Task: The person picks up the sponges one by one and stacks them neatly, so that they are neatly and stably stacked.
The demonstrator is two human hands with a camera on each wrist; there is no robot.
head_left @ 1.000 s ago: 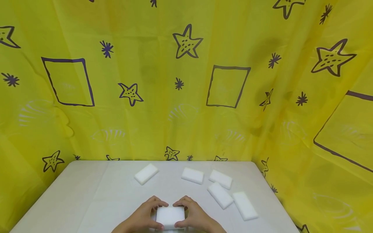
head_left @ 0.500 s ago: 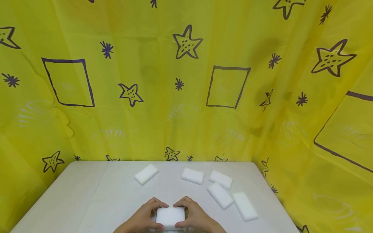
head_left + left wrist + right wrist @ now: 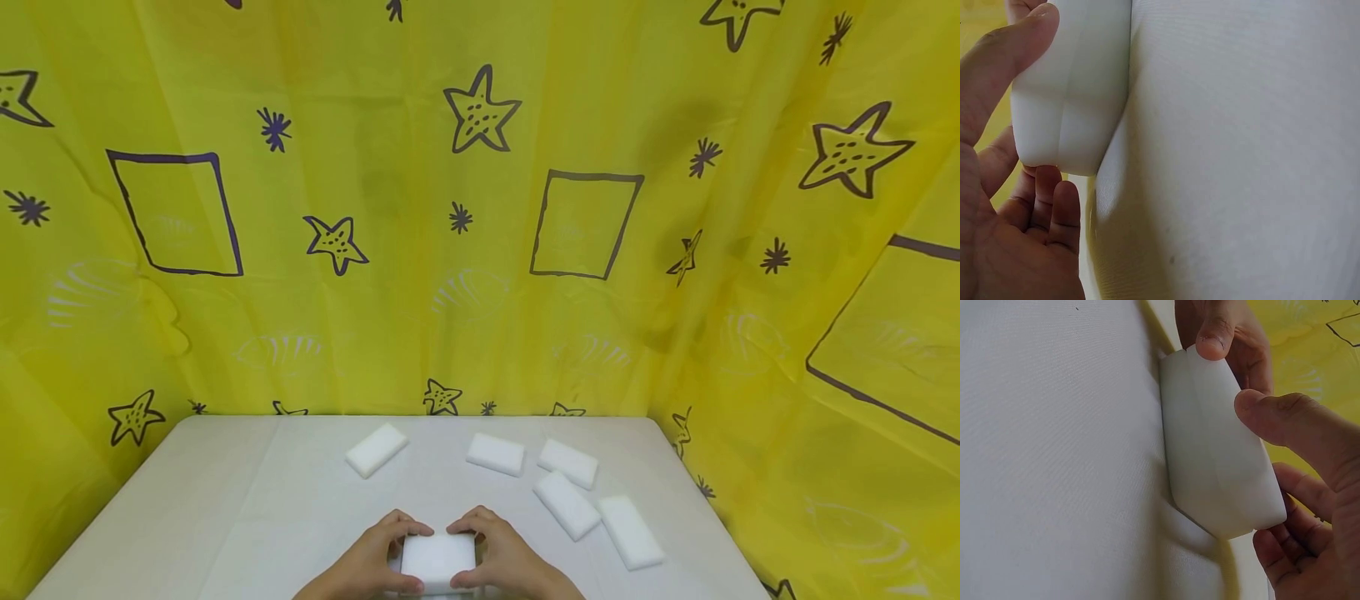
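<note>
White foam-like blocks (image 3: 438,557) lie flat at the table's near edge between both hands; a seam along the side in the left wrist view shows two layers (image 3: 1072,106), one on the other. My left hand (image 3: 367,557) grips the left end, thumb (image 3: 1025,40) on the near upper edge, fingers curled round the far side. From the right, my right hand (image 3: 510,557) holds the other end the same way. The right wrist view shows the stack (image 3: 1216,444) on the cloth, with both thumbs on its upper layer. The lower fingers of each hand are partly hidden.
Several similar white blocks lie farther back: one at back left (image 3: 377,450), one at back centre (image 3: 496,454), and a close group at the right (image 3: 566,504). The pale table (image 3: 225,500) is bordered by a yellow curtain (image 3: 375,333) with star drawings.
</note>
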